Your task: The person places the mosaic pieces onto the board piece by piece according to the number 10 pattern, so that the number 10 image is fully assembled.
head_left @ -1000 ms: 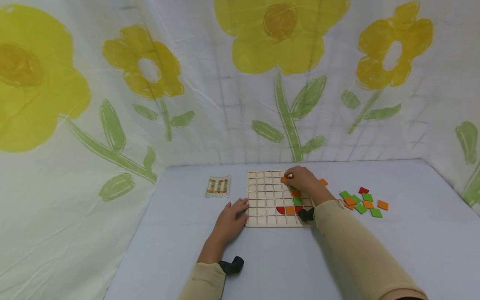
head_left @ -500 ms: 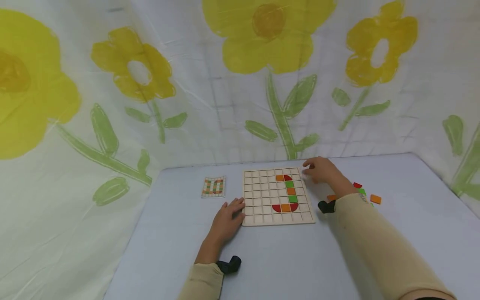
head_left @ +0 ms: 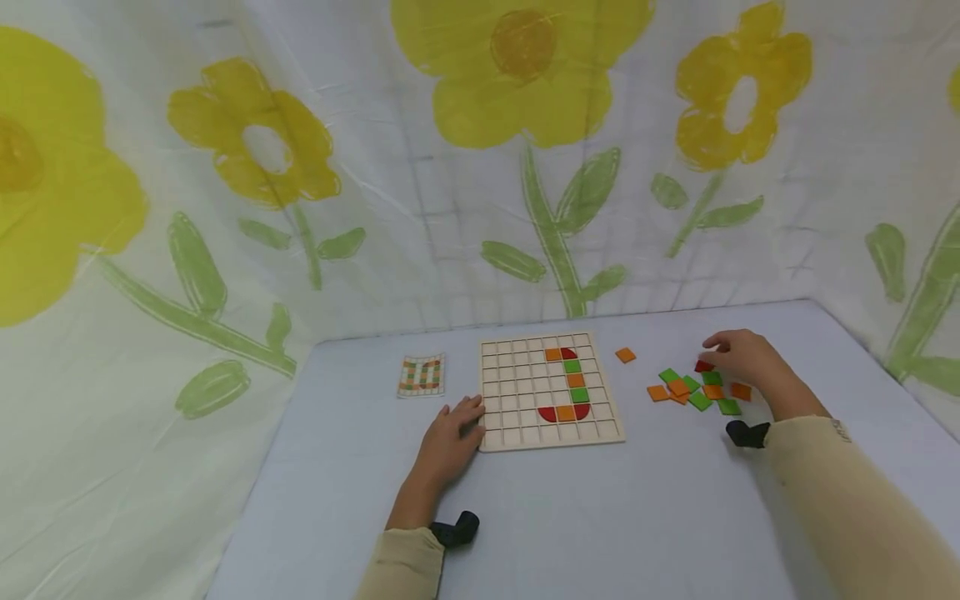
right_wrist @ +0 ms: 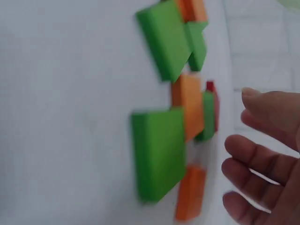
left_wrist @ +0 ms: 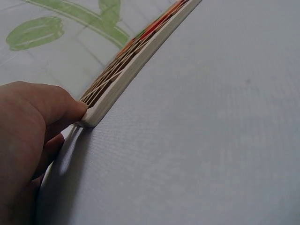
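Backed on all sides by a white cloth printed with big yellow flowers and green stems. Spread below it, a pale blue surface carrying everything else.

Near the middle of that, a wooden grid board lying flat, with orange, green and red tiles set in its cells in a hooked line: down the column right of centre, then curling left along a lower row. Seen edge-on and steeply foreshortened in the left wrist view, so individual cells hard to make out there.

Stretched out from the lower right in a beige sleeve, the right hand, poised over the loose tiles lying well right of the board. Fingers spread and only gently bent, nothing in the grip; contact with the red tile at the fingertips not possible to tell. Tiles blurred in the right wrist view, the far ones overlapping and partly hidden behind the nearer green ones.

Laid low at the board's near left corner, the left hand, fingertip pressed against the corner's edge in the left wrist view, fingers relaxed and holding nothing. Rest of that hand cut off by the frame.

Left of the board, a small pattern card; design too small to read. Alone between board and heap, one orange tile.
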The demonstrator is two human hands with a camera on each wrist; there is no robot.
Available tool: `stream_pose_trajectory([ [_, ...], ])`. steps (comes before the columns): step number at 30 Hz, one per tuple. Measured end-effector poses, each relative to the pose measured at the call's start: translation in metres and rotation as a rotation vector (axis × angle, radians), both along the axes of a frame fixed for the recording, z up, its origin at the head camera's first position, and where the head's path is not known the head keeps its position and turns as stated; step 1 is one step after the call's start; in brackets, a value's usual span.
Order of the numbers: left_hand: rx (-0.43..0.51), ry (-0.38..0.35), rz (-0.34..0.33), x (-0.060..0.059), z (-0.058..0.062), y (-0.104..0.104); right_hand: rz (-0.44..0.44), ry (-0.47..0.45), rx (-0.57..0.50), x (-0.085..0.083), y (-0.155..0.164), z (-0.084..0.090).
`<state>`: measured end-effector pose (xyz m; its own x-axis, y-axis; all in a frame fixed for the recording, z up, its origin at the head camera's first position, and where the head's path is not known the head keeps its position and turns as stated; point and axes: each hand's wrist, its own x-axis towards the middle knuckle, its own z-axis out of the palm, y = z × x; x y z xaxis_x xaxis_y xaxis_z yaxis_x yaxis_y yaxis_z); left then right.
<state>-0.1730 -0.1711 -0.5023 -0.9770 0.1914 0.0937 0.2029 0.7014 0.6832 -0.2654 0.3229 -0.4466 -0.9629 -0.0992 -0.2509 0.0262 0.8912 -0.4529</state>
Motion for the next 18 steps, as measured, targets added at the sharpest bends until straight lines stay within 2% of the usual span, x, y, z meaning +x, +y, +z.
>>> stream_pose_trajectory([
  [6, -0.01, -0.001, 0.012, 0.001, 0.001, -0.001, -0.028, -0.073, 0.034, 0.009, 0.007, -0.007],
  [18, 0.001, 0.002, 0.001, 0.0, 0.001, 0.001, -0.011, -0.047, -0.02, 0.004, -0.011, -0.013],
])
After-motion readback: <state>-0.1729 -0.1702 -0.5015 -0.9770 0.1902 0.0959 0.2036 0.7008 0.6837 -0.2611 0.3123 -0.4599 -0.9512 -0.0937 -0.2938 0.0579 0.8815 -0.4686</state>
